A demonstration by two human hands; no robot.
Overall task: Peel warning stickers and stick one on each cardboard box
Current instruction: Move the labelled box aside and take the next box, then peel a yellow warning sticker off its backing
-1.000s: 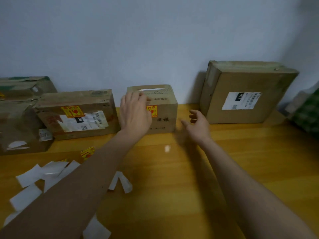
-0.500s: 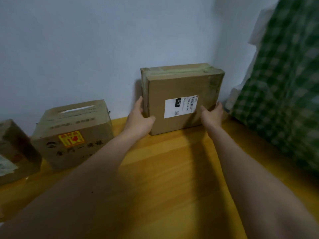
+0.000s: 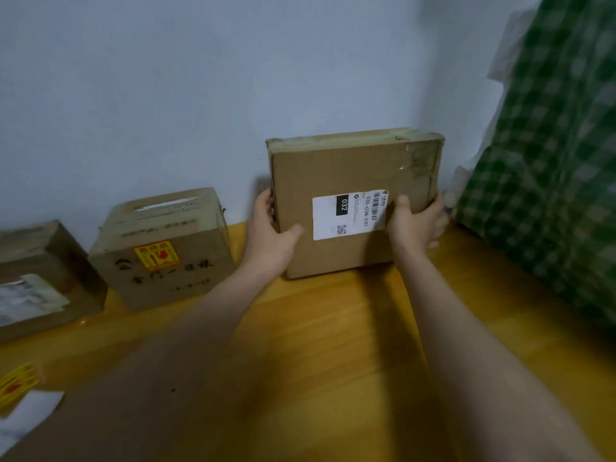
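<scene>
two hands clasp the upright box [image 3: 353, 201] at 12 o'clock, against the wall: left hand [image 3: 271, 236] on its 9 o'clock edge, right hand [image 3: 415, 225] on its 3 o'clock edge; sticker sheet [image 3: 16, 383] lies at 8 o'clock, nearer the left hand

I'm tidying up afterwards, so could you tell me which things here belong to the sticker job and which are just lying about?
Job:
large box, held by left hand and right hand
stickered box
loose warning sticker

Lying about:
green checked cloth
white paper

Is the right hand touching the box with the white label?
Touching. The head view shows the right hand wrapped round the box's right edge, thumb pressed on its front beside the label.
</scene>
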